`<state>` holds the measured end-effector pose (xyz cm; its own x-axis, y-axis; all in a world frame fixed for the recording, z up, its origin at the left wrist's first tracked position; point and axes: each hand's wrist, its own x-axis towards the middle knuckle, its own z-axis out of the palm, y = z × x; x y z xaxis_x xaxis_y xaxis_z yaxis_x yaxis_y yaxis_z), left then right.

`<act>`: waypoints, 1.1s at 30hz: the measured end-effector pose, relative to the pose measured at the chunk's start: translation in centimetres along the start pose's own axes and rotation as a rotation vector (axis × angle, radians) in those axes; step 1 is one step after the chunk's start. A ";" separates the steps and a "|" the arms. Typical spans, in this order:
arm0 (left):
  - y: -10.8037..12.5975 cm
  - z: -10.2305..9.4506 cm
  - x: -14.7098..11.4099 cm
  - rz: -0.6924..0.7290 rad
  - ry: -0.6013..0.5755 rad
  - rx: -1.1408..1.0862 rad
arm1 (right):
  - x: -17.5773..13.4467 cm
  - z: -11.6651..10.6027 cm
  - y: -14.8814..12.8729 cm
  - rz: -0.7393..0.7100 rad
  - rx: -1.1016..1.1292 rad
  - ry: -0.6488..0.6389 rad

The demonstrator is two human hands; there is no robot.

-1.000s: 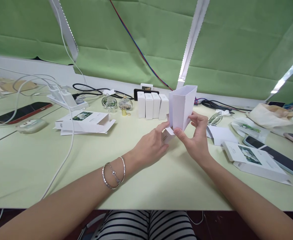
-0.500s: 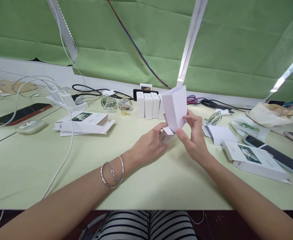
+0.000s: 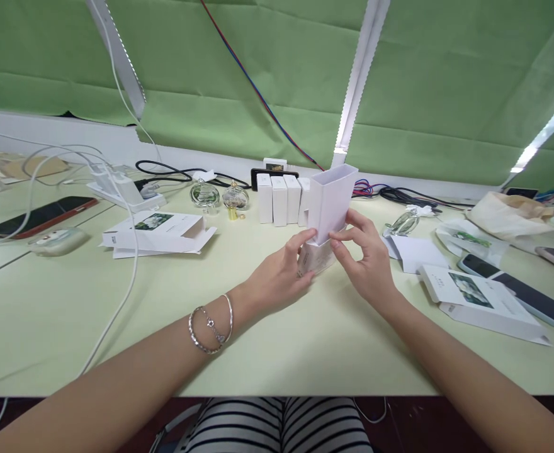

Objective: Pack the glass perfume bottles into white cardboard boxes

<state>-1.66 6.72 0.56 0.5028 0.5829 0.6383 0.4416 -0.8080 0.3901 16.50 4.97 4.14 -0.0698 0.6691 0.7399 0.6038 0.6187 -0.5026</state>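
Note:
Between my hands stands a white folded card sleeve (image 3: pixel 328 204), upright with its upper end open. Its lower end meets the mouth of a white box (image 3: pixel 315 257) with small print; how far it goes in is hidden. My left hand (image 3: pixel 281 267) is closed around the left side of the box, thumb low and forefinger near the join. My right hand (image 3: pixel 366 255) pinches the sleeve's lower right edge between thumb and fingers. Behind the sleeve, a row of small white boxes (image 3: pixel 279 200) stands upright.
Left lies an open carton (image 3: pixel 163 229) with a picture, near two glass bottles (image 3: pixel 204 195). Right are another open carton (image 3: pixel 480 302), a folded white card (image 3: pixel 419 253), a bottle (image 3: pixel 404 221) and a phone (image 3: pixel 517 289). A white cable (image 3: pixel 133 270) crosses the left side.
The white sleeve has turned from a slant to upright and squared out, its top opening now showing. It sits over the box's mouth. My right fingers have shifted slightly lower and left.

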 end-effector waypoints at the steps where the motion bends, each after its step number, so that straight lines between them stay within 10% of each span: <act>1: 0.0 0.0 0.0 0.004 -0.003 0.005 | 0.0 0.0 0.1 -0.015 -0.017 0.015; 8: 0.6 -0.4 0.2 -0.024 -0.040 0.015 | 0.6 -1.2 0.1 -0.255 -0.095 0.244; 16: 0.4 -0.5 0.3 -0.072 -0.052 -0.063 | 0.4 -1.2 0.0 -0.316 -0.195 0.038; 28: -2.9 -3.2 1.2 -0.444 -0.060 0.087 | -0.2 1.9 3.8 0.371 0.346 -0.156; 33: -3.7 -3.8 1.4 -0.585 -0.019 0.105 | 0.8 1.3 5.5 0.522 0.159 0.116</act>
<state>-5.41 10.16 2.51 0.1661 0.9312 0.3246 0.7200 -0.3394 0.6054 18.68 9.45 1.40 0.2994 0.8595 0.4143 0.4068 0.2778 -0.8702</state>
